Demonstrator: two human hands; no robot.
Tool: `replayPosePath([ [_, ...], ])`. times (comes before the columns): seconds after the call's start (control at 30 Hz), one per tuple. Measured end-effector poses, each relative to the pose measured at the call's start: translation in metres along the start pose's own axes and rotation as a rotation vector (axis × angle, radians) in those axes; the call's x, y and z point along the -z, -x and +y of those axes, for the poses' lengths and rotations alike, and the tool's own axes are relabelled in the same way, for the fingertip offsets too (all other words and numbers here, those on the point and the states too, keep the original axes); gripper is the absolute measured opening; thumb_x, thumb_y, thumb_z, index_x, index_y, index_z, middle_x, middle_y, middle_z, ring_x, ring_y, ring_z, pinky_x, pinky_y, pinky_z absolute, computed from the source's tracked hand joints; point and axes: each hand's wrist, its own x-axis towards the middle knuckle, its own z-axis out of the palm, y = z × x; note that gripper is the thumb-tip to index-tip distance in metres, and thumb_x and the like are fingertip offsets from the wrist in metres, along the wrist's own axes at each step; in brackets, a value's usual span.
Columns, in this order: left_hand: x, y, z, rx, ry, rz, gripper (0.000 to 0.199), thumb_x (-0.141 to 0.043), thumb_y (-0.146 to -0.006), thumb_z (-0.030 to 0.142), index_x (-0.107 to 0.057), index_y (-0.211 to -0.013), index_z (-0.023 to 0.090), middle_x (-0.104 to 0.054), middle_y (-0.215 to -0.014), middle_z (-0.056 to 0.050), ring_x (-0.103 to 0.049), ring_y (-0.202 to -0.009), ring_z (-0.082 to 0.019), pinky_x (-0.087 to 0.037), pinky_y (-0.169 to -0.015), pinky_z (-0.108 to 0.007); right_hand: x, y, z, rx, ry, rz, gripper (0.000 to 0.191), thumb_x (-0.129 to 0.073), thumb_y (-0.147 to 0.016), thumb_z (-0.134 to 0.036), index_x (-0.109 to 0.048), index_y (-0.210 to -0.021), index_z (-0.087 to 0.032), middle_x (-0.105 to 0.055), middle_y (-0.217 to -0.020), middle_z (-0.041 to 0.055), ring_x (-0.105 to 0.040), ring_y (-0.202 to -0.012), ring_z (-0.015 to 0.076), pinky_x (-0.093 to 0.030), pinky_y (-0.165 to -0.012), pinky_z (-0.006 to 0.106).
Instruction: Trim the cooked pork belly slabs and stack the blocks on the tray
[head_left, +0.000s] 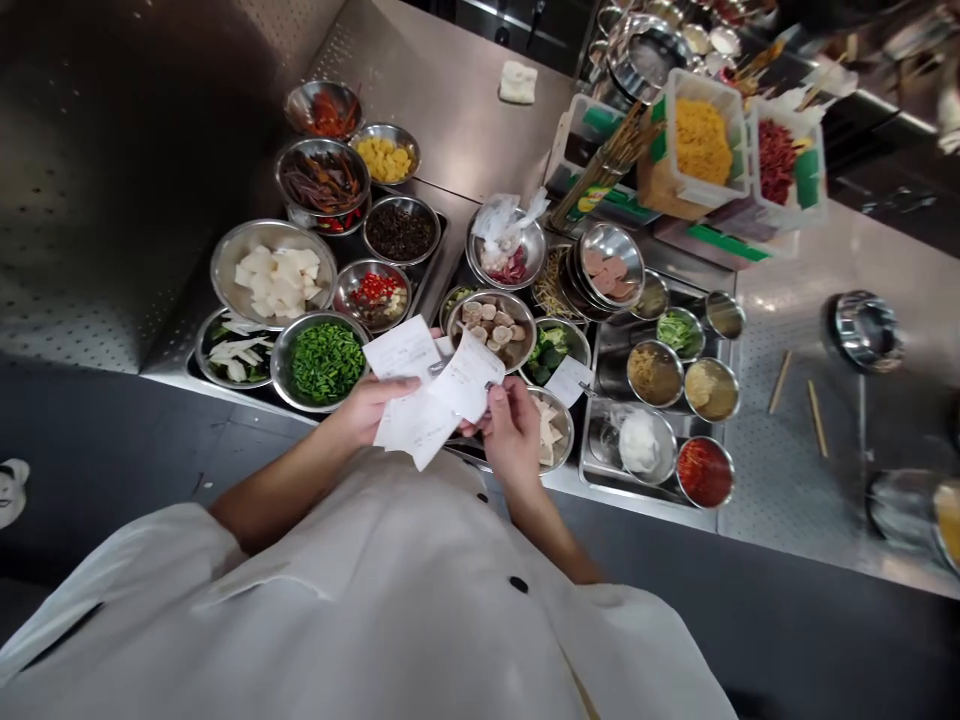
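Several white paper slips (420, 418) with faint printing are held in front of my chest, above the bowls. My left hand (369, 408) is closed on their left side, with the thumb on top. My right hand (511, 430) pinches the edge of another slip (471, 378), where a small dark clip seems to show at the fingertips. Beneath and behind the papers are a bowl of sliced pale rounds (491, 330) and a bowl of chopped green stalks (324, 358). One more slip (568, 380) with a metal clip lies by the bowl of green vegetables (553, 350).
Metal bowls of ingredients crowd the steel counter (442, 90), including white slices (276, 280) and chopped red chili (375, 292). A tray (600, 470) of seasoning bowls stands at right. Plastic tubs (705, 140) and bundled skewers (607, 165) rise behind. A folded cloth (517, 82) lies at the back.
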Motion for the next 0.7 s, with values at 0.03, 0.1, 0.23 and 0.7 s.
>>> replayPosePath([
  [0.03, 0.007, -0.001, 0.0, -0.019, -0.009, 0.019, 0.087, -0.079, -0.072, 0.013, -0.052, -0.155, 0.021, -0.075, -0.132, -0.012, -0.071, -0.121, -0.043, -0.058, -0.103, -0.061, -0.001, 0.0, 0.008, -0.051, -0.055, -0.017, 0.045, -0.075, -0.086, -0.067, -0.056, -0.091, -0.027, -0.063, -0.067, -0.0061, -0.057, -0.048, 0.0112, -0.044, -0.04, 0.021],
  [0.1, 0.024, -0.002, -0.001, -0.005, -0.026, 0.052, 0.088, -0.077, -0.073, 0.013, -0.051, -0.157, 0.024, -0.076, -0.131, -0.011, -0.074, -0.115, -0.04, -0.06, -0.099, -0.059, 0.0, 0.0, 0.019, -0.166, -0.139, -0.063, 0.048, -0.077, -0.083, -0.069, -0.056, -0.093, -0.028, -0.065, -0.07, -0.0055, -0.063, -0.051, 0.0136, -0.046, -0.039, 0.022],
  [0.23, 0.055, -0.003, -0.002, 0.131, 0.003, 0.077, 0.082, -0.071, -0.073, 0.019, -0.055, -0.153, 0.026, -0.079, -0.122, -0.011, -0.076, -0.106, -0.043, -0.06, -0.094, -0.064, 0.032, -0.009, 0.027, -0.24, -0.233, 0.011, 0.047, -0.086, -0.075, -0.061, -0.057, -0.092, -0.028, -0.067, -0.071, -0.0055, -0.068, -0.057, 0.0162, -0.048, -0.038, 0.022],
  [0.7, 0.057, -0.016, 0.02, -0.022, 0.004, 0.215, 0.072, -0.06, -0.079, 0.015, -0.057, -0.15, 0.02, -0.081, -0.105, -0.006, -0.076, -0.096, -0.031, -0.062, -0.093, -0.053, 0.214, -0.04, 0.032, 0.063, -0.226, 0.799, 0.025, -0.082, -0.082, -0.033, -0.06, -0.088, -0.022, -0.053, -0.062, -0.0101, -0.05, -0.052, 0.0069, -0.048, -0.049, 0.018],
])
